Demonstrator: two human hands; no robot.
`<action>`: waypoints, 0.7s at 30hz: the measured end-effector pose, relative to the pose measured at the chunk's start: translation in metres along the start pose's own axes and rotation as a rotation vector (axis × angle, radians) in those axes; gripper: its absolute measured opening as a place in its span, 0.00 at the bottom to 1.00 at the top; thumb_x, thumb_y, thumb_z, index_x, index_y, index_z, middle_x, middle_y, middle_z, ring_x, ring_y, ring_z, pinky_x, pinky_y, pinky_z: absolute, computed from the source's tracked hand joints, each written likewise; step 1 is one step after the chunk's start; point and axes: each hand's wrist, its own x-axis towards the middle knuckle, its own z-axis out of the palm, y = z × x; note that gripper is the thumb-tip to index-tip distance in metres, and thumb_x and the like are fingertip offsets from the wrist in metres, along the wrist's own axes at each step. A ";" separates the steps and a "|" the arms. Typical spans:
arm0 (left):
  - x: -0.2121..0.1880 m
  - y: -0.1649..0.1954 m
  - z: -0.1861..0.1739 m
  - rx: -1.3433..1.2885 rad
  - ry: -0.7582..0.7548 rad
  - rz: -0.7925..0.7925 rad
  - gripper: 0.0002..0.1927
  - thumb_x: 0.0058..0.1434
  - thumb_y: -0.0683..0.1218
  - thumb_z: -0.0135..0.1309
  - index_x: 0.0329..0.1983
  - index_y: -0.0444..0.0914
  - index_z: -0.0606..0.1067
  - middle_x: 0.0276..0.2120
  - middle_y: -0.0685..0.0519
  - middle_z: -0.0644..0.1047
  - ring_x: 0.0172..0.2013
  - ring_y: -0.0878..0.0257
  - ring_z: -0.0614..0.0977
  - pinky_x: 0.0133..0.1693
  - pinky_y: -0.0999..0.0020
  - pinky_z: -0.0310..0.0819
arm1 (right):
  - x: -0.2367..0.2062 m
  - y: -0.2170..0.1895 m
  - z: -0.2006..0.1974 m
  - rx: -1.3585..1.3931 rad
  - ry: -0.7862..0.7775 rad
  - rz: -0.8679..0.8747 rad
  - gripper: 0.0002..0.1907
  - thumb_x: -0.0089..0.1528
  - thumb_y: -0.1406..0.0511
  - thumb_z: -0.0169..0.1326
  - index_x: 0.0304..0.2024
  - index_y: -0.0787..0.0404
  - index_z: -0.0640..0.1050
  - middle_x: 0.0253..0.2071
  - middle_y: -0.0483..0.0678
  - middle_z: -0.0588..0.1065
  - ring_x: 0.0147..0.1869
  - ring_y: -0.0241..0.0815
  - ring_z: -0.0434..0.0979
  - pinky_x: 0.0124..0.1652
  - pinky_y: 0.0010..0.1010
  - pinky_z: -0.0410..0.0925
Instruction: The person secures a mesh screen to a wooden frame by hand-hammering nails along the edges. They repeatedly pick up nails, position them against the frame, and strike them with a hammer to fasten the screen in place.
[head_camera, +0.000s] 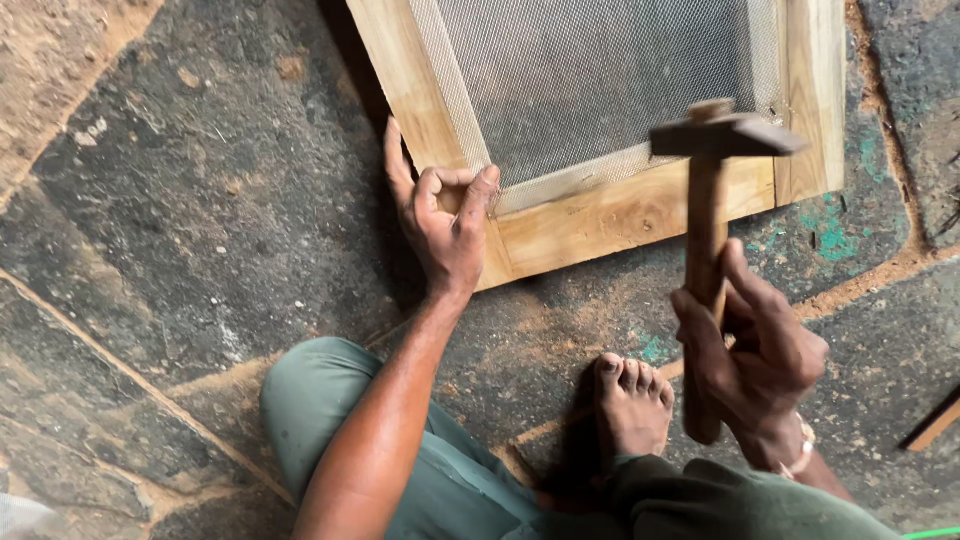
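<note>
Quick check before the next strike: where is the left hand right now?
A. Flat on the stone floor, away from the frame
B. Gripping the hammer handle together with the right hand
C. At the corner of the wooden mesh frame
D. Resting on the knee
C: the left hand sits at the corner of the wooden frame, fingers curled at the mesh edge, while the right hand alone grips the hammer.

The wooden frame (620, 215) is pale yellow-tan with darker brown grain streaks along its near rail, and the mesh (590, 80) stretched in it is a fine grey weave with a lighter, whitish edge. The hammer (705, 230) has a reddish-brown handle and a dull dark brown head. The stone floor (200, 200) is dark grey, dusted orange-brown, with teal paint flecks at right; the trousers (320, 400) are muted green.
</note>
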 end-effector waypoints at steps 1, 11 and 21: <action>0.000 0.000 0.000 -0.051 -0.001 -0.016 0.17 0.66 0.47 0.62 0.33 0.29 0.71 0.78 0.42 0.46 0.39 0.66 0.83 0.37 0.71 0.83 | 0.000 -0.002 0.001 -0.001 0.050 -0.007 0.24 0.69 0.70 0.61 0.65 0.62 0.71 0.41 0.54 0.83 0.28 0.30 0.80 0.24 0.20 0.69; -0.001 -0.006 -0.001 -0.041 -0.009 0.035 0.14 0.67 0.42 0.61 0.35 0.27 0.71 0.78 0.42 0.45 0.36 0.66 0.81 0.35 0.71 0.80 | 0.012 -0.011 -0.003 0.060 -0.132 0.071 0.26 0.62 0.70 0.62 0.63 0.60 0.73 0.40 0.55 0.82 0.32 0.33 0.82 0.24 0.21 0.73; -0.002 -0.010 -0.001 -0.029 0.010 0.102 0.14 0.68 0.42 0.62 0.36 0.26 0.71 0.78 0.43 0.47 0.44 0.64 0.83 0.41 0.69 0.83 | 0.024 -0.009 -0.023 0.268 -0.236 0.310 0.25 0.62 0.70 0.60 0.62 0.61 0.75 0.38 0.54 0.84 0.27 0.36 0.82 0.24 0.26 0.73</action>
